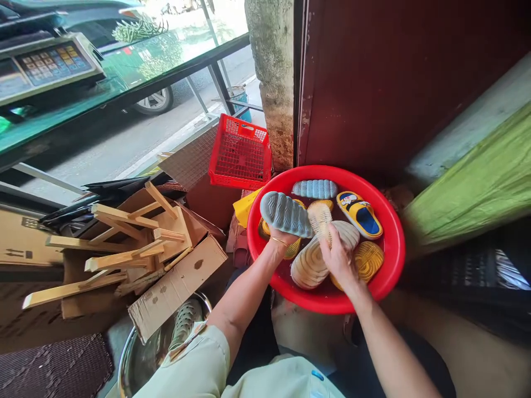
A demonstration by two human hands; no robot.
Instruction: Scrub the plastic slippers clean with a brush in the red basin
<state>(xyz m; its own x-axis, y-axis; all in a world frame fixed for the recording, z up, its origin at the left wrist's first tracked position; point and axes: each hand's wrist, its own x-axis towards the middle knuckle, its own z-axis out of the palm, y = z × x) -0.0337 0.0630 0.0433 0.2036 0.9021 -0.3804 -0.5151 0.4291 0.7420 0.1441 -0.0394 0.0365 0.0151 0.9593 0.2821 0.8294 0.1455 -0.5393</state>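
Note:
My left hand (281,239) is closed around a grey-blue slipper (286,214), its ridged sole turned up, above the left side of a red basin (396,260). Close to the slipper's right end, my right hand (339,258) grips a scrub brush (319,219) with pale bristles. A matching grey-blue slipper (315,189) lies sole up at the basin's far side. Under and beside my right hand are beige slippers (310,270). To the right are a yellow and blue cartoon slipper (360,214) and a yellow sole (370,260). Other yellow slippers are partly covered.
Beyond the basin stands a red plastic crate (240,157), beside a rough pillar (274,83). At left, an upturned wooden stool (178,235) rests among cardboard. A metal basin (124,359) sits below it. Green sheeting (477,171) hangs at right; a dark red panel (394,83) is behind.

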